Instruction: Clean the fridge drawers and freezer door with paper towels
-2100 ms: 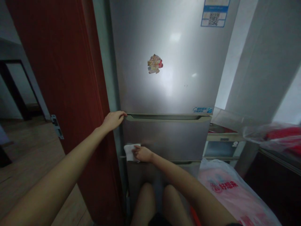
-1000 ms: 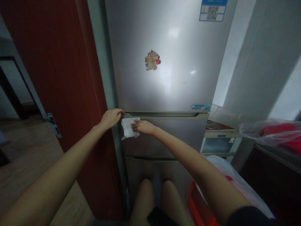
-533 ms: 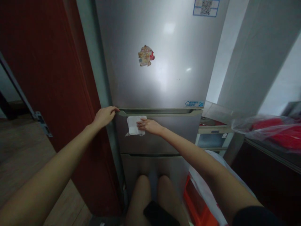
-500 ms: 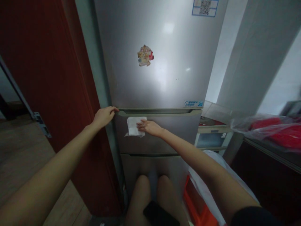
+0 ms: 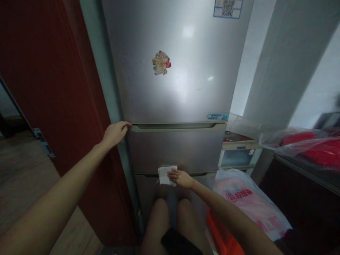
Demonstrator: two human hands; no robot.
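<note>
My right hand (image 5: 183, 178) presses a folded white cloth (image 5: 164, 176) against the grey refrigerator (image 5: 180, 148). The cloth lies over the seam between the middle and bottom doors, a loose thread hanging at its left. My fingertips rest on the right half of the cloth, with the fingers held close together. At the refrigerator's left edge, my left hand (image 5: 115, 134) touches the corner beside the middle door's handle recess (image 5: 175, 128). Its fingers are extended onto the edge and it carries nothing. Part of that hand's underside is hidden.
A dark red door (image 5: 71, 106) stands close on the left. To the right are a white plastic bag (image 5: 247, 198) with red print, an orange plastic item (image 5: 223, 233) and a red bundle in clear plastic (image 5: 318, 148). A black phone-like object (image 5: 180, 242) lies on my lap.
My right hand has moved the white cloth down and slightly right, from the middle door's upper part to the lower seam. My left hand stays at the edge. More of the plastic bag shows.
</note>
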